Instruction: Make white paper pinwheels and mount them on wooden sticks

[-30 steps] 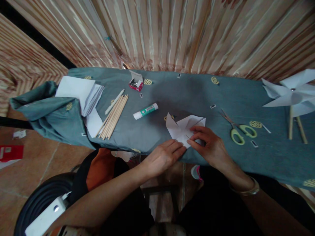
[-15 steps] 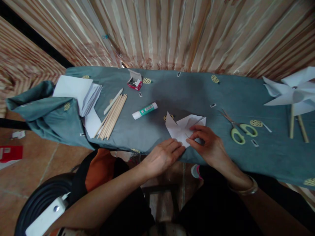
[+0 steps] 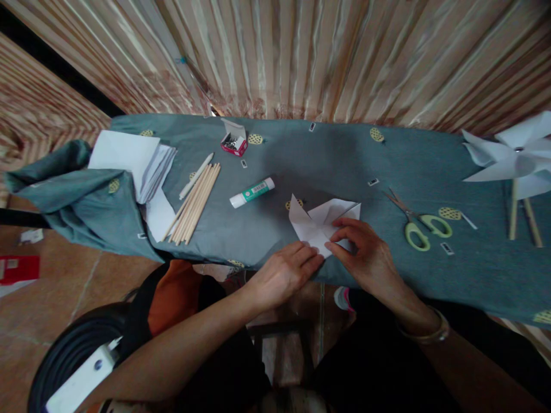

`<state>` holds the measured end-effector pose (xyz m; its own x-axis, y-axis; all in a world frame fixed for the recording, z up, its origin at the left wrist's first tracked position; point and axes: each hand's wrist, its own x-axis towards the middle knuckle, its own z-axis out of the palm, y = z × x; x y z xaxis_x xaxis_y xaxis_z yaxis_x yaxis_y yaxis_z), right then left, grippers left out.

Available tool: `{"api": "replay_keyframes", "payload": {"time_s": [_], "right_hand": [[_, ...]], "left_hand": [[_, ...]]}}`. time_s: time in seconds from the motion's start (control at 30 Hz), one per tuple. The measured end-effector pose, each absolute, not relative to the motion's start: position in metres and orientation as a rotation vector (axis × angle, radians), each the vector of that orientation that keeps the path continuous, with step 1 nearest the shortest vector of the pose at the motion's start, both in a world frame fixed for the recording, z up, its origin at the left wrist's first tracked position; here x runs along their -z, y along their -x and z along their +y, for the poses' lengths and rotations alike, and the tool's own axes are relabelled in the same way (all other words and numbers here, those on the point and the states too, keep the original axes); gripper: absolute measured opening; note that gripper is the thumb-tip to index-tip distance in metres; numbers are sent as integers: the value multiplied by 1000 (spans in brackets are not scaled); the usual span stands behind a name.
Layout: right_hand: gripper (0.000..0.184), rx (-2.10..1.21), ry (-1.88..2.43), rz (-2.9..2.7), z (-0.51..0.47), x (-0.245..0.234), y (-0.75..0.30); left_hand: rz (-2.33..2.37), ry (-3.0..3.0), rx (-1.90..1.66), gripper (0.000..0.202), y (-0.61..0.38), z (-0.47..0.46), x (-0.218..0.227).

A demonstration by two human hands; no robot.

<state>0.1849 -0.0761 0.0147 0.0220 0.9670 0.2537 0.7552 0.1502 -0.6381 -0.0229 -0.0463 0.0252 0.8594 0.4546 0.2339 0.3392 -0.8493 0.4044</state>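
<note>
A white sheet of folded paper (image 3: 316, 221) lies near the front edge of the table, with flaps raised at its left and right. My left hand (image 3: 284, 272) rests with fingers together on the paper's near corner. My right hand (image 3: 365, 255) is curled over the paper's right side, pinching a flap between thumb and fingers. A bangle sits on my right wrist.
A teal cloth (image 3: 301, 166) covers the table. On it lie a glue stick (image 3: 252, 192), wooden sticks (image 3: 196, 201) with a white pen, a stack of white paper (image 3: 129, 158), a small red box of pins (image 3: 233, 141), green scissors (image 3: 419, 226) and a finished white pinwheel (image 3: 516, 160).
My right hand's fingers have shifted slightly up and left on the paper's flap. My left hand stays put; the view has drifted a little.
</note>
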Motion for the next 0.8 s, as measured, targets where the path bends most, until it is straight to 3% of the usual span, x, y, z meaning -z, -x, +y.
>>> {"api": "replay_keyframes", "payload": {"time_s": [0.8], "right_hand": [[28,-107,1576,-2149,-87,-11,-180]], "left_hand": [[583,-2683,-472,24,22,-45,-26]]}}
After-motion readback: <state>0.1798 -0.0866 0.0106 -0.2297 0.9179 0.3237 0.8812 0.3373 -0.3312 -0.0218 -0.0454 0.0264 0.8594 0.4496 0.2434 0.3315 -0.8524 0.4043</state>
